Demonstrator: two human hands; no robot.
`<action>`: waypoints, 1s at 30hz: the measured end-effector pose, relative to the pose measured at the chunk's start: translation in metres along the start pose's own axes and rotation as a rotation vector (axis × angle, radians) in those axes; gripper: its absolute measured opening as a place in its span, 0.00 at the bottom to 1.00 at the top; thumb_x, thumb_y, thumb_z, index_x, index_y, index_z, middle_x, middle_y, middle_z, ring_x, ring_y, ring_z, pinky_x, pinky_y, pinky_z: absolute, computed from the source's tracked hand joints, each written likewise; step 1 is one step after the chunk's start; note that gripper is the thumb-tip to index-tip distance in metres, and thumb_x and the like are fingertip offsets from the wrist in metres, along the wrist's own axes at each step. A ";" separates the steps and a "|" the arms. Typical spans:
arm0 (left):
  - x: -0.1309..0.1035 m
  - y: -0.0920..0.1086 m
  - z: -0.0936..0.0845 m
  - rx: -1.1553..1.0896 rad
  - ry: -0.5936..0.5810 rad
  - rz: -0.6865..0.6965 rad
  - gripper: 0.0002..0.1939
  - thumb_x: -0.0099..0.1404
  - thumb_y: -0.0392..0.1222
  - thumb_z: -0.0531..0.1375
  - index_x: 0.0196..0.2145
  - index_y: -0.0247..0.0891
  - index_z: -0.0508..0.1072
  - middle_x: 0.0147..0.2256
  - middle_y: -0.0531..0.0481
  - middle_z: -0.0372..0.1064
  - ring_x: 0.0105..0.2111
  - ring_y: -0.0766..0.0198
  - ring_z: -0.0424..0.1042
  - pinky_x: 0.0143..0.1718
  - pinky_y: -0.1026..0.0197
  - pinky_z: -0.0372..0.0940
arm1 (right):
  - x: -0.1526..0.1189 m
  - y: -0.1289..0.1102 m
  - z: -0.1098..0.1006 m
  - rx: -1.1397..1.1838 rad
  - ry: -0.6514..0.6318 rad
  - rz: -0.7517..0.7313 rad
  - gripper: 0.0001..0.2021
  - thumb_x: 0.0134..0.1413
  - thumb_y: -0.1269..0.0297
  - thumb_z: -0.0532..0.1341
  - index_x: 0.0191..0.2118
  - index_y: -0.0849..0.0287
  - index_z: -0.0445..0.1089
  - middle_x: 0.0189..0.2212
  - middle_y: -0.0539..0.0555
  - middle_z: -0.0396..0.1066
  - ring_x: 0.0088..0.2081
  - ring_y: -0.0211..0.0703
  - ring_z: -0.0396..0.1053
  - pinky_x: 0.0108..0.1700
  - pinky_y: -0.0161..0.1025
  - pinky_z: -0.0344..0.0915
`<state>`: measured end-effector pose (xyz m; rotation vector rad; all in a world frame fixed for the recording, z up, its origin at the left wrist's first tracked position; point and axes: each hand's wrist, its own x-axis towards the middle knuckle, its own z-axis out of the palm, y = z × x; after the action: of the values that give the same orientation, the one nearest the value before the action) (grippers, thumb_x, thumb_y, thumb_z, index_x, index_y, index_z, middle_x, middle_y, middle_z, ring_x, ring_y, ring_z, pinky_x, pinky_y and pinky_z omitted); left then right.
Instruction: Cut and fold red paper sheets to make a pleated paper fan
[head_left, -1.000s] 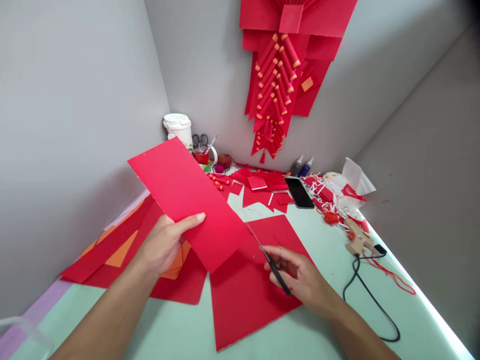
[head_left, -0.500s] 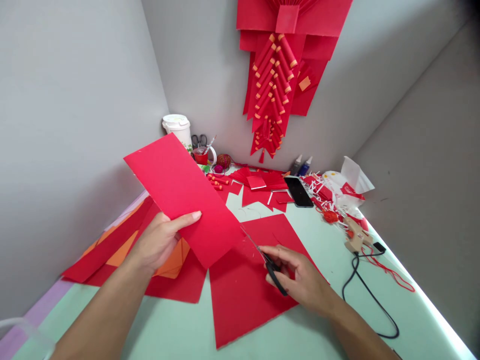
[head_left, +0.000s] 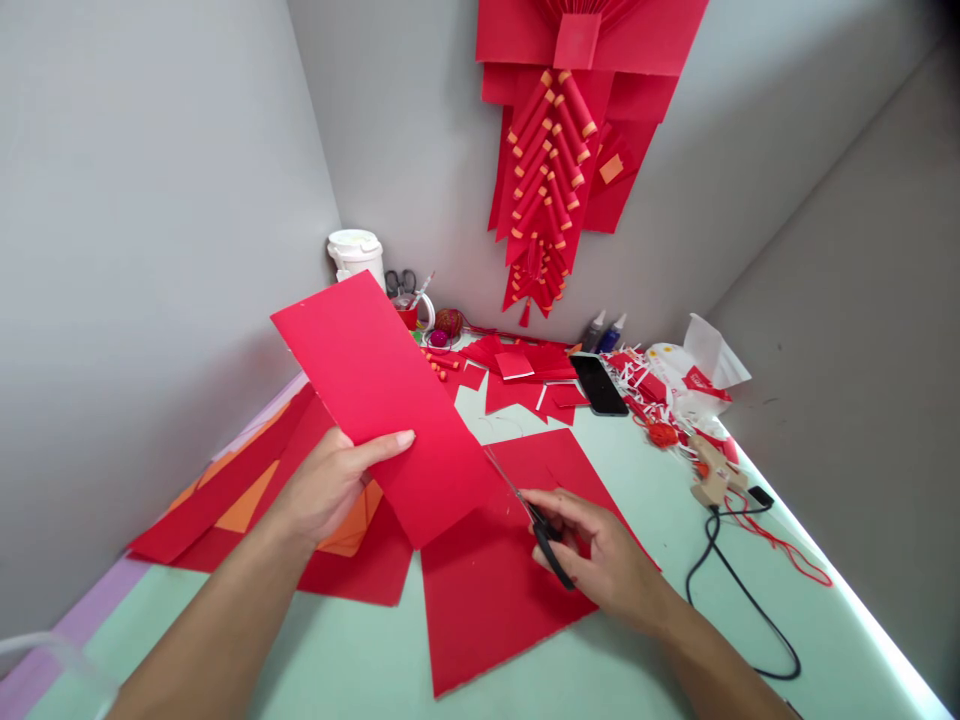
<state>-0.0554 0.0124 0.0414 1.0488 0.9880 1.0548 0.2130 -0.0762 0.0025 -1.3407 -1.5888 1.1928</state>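
Holding scissors up to a red card

The worktop spreads beneath the left fingers and right fingers. Well beyond both, on the wall, the hanging looks fully assembled, rolls and tassel in place. The sheet lies flat below the right fingers; the pile of red and orange paper lies under and left of the left fingers. Neither is held.

The card is pinched in the left fingers, thumb on top, and slants away from them, raised off the worktop. Its corners are square and its long sides straight, so its outline appears done; no slit can be seen. How much trimming is left, if any, cannot be told.

Right of the right fingers sits the glue gun. Those fingers are wrapped round the scissors' handles, tips towards the card's right edge; whether touching or just beside, I cannot tell. Beyond the right fingers lies the phone, and past that, two bottles.
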 end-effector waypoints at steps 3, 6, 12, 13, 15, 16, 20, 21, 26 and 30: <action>-0.001 0.000 0.002 0.005 -0.021 -0.004 0.19 0.57 0.42 0.68 0.47 0.40 0.76 0.52 0.43 0.74 0.51 0.45 0.73 0.48 0.51 0.72 | 0.000 0.000 0.001 0.021 -0.012 0.008 0.22 0.50 0.68 0.63 0.54 0.54 0.72 0.33 0.50 0.66 0.35 0.40 0.64 0.37 0.36 0.63; -0.002 0.000 0.003 0.003 -0.041 -0.011 0.18 0.58 0.42 0.67 0.46 0.40 0.76 0.53 0.43 0.73 0.51 0.45 0.72 0.48 0.51 0.72 | 0.000 -0.001 0.001 0.029 -0.017 0.004 0.22 0.51 0.68 0.63 0.54 0.54 0.72 0.34 0.51 0.66 0.35 0.41 0.65 0.38 0.36 0.63; -0.002 -0.002 0.004 -0.026 -0.070 -0.051 0.18 0.57 0.41 0.68 0.46 0.41 0.76 0.52 0.44 0.73 0.50 0.46 0.74 0.48 0.51 0.72 | -0.001 -0.002 0.003 0.026 -0.004 -0.013 0.22 0.50 0.69 0.63 0.54 0.53 0.72 0.32 0.50 0.65 0.34 0.39 0.64 0.36 0.35 0.64; -0.002 -0.002 0.004 -0.034 -0.078 -0.058 0.18 0.58 0.41 0.67 0.47 0.42 0.76 0.52 0.44 0.73 0.50 0.47 0.74 0.48 0.51 0.72 | -0.001 -0.001 0.003 0.043 0.007 -0.010 0.22 0.50 0.69 0.63 0.54 0.53 0.72 0.33 0.50 0.65 0.34 0.40 0.64 0.37 0.36 0.64; -0.003 -0.002 0.007 -0.046 -0.088 -0.070 0.20 0.58 0.41 0.67 0.49 0.43 0.74 0.52 0.46 0.74 0.49 0.48 0.74 0.48 0.51 0.72 | 0.000 0.003 0.005 0.092 0.034 0.020 0.23 0.51 0.67 0.63 0.55 0.53 0.72 0.34 0.51 0.67 0.36 0.40 0.66 0.39 0.37 0.65; -0.004 -0.001 0.008 -0.048 -0.092 -0.081 0.21 0.58 0.41 0.67 0.50 0.44 0.73 0.52 0.46 0.74 0.49 0.48 0.74 0.48 0.51 0.71 | 0.001 0.006 0.005 0.123 0.048 0.049 0.23 0.52 0.65 0.63 0.55 0.53 0.71 0.35 0.52 0.69 0.36 0.41 0.67 0.39 0.37 0.66; -0.007 -0.002 0.015 -0.018 -0.134 -0.145 0.20 0.59 0.42 0.67 0.50 0.43 0.72 0.51 0.44 0.74 0.48 0.46 0.75 0.47 0.48 0.72 | 0.006 0.018 0.006 0.247 0.132 0.144 0.26 0.51 0.58 0.66 0.57 0.55 0.69 0.37 0.53 0.72 0.38 0.42 0.69 0.41 0.38 0.68; -0.008 -0.003 0.016 -0.006 -0.147 -0.151 0.19 0.59 0.42 0.66 0.49 0.43 0.72 0.51 0.43 0.74 0.49 0.45 0.74 0.47 0.48 0.72 | 0.007 0.020 0.005 0.273 0.155 0.154 0.28 0.50 0.56 0.67 0.57 0.56 0.69 0.38 0.54 0.73 0.39 0.42 0.70 0.42 0.38 0.69; -0.008 -0.008 0.020 -0.003 -0.186 -0.157 0.21 0.58 0.43 0.67 0.50 0.45 0.73 0.53 0.44 0.73 0.49 0.45 0.74 0.47 0.46 0.71 | 0.010 0.022 0.003 0.308 0.197 0.207 0.30 0.50 0.55 0.67 0.59 0.56 0.66 0.42 0.55 0.74 0.43 0.46 0.73 0.46 0.41 0.70; -0.009 -0.009 0.022 0.028 -0.206 -0.198 0.21 0.58 0.44 0.67 0.50 0.43 0.74 0.52 0.43 0.74 0.49 0.45 0.74 0.48 0.47 0.71 | 0.009 0.024 0.003 -0.038 0.256 0.128 0.24 0.55 0.61 0.62 0.58 0.55 0.67 0.46 0.57 0.74 0.46 0.49 0.72 0.48 0.44 0.70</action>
<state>-0.0343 -0.0017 0.0380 1.0368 0.9200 0.7578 0.2163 -0.0670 -0.0218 -1.5714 -1.3670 1.0221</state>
